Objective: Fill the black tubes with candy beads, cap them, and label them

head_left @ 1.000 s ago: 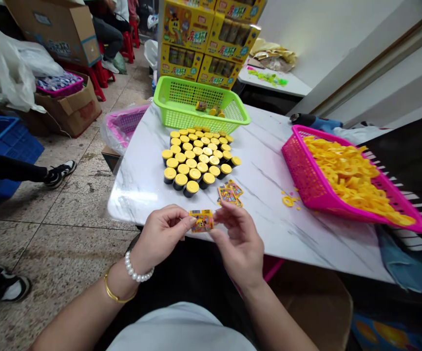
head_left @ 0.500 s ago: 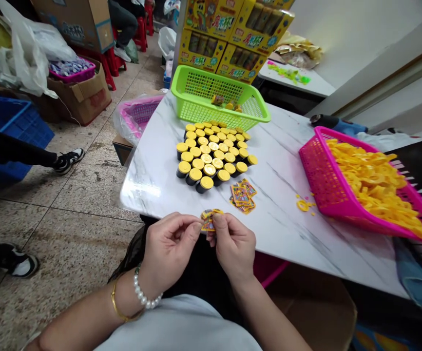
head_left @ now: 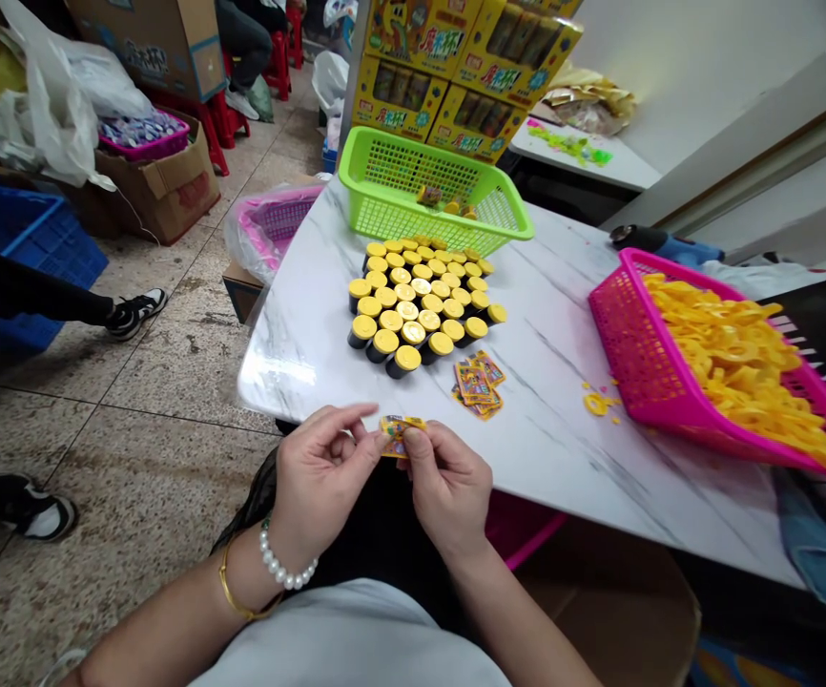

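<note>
A small flat yellow printed label [head_left: 397, 431] is pinched between the thumb and fingers of my right hand [head_left: 448, 477] just over the table's front edge. At the label's left end is my left hand [head_left: 327, 472], its index finger stretched out away from the thumb. The thumb tip touches or nearly touches the label; the other fingers curl inward. Beyond my hands, a loose pile of similar printed labels [head_left: 476, 384] lies on the white marbled table [head_left: 548, 410]. A cluster of dark tubs with yellow lids [head_left: 413, 332] stands upright left of that pile.
Behind the tubs is a green basket [head_left: 434, 224] with a few small items inside. A pink basket [head_left: 660, 391] heaped with yellow plastic pieces [head_left: 728, 353] stands at the right. Yellow boxes [head_left: 456, 114] are stacked behind. Another person's shoe [head_left: 137, 313] is on the floor at left.
My left index finger has lifted away from the thumb, out of a pinch. The label in my right hand has shifted slightly left and shows more of its face.
</note>
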`<state>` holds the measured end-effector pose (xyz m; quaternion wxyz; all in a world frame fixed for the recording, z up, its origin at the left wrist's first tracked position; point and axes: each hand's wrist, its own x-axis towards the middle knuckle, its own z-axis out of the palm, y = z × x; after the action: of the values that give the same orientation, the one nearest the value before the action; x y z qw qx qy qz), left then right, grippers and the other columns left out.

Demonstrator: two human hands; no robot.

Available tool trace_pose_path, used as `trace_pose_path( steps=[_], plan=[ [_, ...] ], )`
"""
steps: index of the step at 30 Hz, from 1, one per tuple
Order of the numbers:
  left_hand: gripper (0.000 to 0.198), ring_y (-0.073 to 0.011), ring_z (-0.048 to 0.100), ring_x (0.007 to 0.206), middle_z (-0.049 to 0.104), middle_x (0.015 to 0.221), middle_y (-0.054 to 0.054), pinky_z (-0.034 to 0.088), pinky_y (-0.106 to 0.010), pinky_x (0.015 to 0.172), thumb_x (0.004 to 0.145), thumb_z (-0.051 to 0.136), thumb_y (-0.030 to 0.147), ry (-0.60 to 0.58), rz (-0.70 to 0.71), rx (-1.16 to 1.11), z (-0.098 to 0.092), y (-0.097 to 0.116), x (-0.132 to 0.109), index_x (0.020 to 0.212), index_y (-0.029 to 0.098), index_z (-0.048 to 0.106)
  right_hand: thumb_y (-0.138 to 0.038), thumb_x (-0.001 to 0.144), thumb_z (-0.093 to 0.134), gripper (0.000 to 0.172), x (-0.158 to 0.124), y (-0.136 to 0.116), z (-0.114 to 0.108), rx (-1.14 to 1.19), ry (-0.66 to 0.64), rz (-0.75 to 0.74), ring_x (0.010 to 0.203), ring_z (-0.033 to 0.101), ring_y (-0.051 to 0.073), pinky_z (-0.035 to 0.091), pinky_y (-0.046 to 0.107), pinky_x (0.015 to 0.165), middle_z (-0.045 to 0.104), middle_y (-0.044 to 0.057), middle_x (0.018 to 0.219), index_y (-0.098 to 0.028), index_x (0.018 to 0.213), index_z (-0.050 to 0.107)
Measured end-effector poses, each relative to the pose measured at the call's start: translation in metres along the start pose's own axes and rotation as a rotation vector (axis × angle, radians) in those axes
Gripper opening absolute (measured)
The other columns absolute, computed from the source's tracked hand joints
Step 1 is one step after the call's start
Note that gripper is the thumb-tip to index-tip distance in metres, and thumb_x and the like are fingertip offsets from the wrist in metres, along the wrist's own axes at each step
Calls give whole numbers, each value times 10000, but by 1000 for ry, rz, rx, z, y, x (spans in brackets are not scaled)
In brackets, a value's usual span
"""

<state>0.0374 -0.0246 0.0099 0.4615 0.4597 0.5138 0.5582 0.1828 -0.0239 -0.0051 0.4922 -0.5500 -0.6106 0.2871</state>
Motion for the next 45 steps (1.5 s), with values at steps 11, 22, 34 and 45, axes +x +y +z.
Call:
trace_pose_path(
  steps=[11,22,34,45],
  plan=[
    [93,-89,597,606,678,756,-40,480,-172,521,790,745,208,6,137,63,-1,-5,-2,858,163,789,-189,946,576,255,2,-1,8,-60,-20,-193,572,516,95,421,217,556,561,-13,625,-175,693,608],
    [328,-41,380,282,514,389,52,183,-129,318,685,816,412,-82,-510,-311,-12,1,9,721,145,629,-386,838,731,275,53,2,6,-605,189,-358,666,554,142,424,265,625,594,15,722,-183,767,560],
    [415,22,347,330,600,547,38,180,-91,302,504,937,271,-110,-784,-666,-18,8,29,742,94,646,-339,784,706,335,32,-10,-17,631,-117,334,711,642,140,579,299,648,664,19,906,-227,1098,678],
    [362,36,297,339,578,566,52,162,-86,296,556,913,251,-149,-781,-792,-7,12,30,738,91,644,-251,828,731,198,21,-14,-17,271,-13,128,956,676,173,556,322,914,690,38,1006,-230,1023,703]
  ],
)
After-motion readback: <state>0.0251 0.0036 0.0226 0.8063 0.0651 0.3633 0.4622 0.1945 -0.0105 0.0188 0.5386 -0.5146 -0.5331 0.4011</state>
